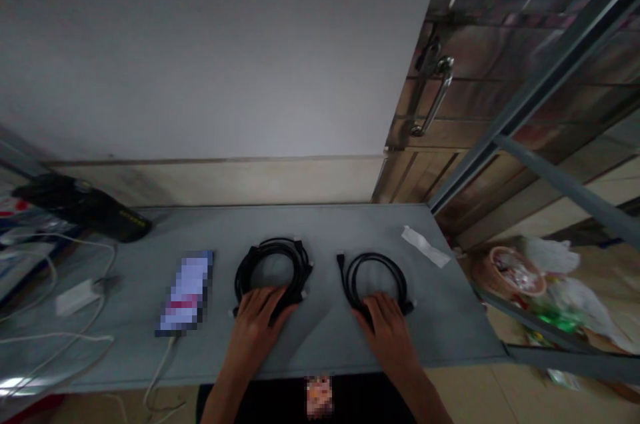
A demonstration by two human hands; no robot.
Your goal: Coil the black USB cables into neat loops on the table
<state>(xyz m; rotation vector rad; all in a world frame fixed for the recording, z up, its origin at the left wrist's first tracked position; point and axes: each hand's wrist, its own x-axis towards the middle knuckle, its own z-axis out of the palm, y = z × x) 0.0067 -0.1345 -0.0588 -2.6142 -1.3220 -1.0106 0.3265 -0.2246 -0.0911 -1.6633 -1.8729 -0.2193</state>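
Observation:
Two coils of black cable lie side by side on the grey tabletop. The left cable coil (pixel 243 269) is thicker, with several plugs sticking out around it. My left hand (pixel 260 317) grips its near edge, fingers over the loops and thumb at the right. The right cable coil (pixel 399 271) has fewer loops; one plug points up at its left end and another sits at its lower right. My right hand (pixel 384 323) is closed over the near side of that coil, thumb on the left. My fingers partly hide both coils where they touch them.
A phone (pixel 186 294) on a white cable lies at left, near a white adapter (pixel 77 297) and a black pouch-like object (pixel 85 207). A white strip (pixel 425 246) is at right. Metal posts (pixel 530 84) rise beyond the table's right end; a basket (pixel 515 271) stands there.

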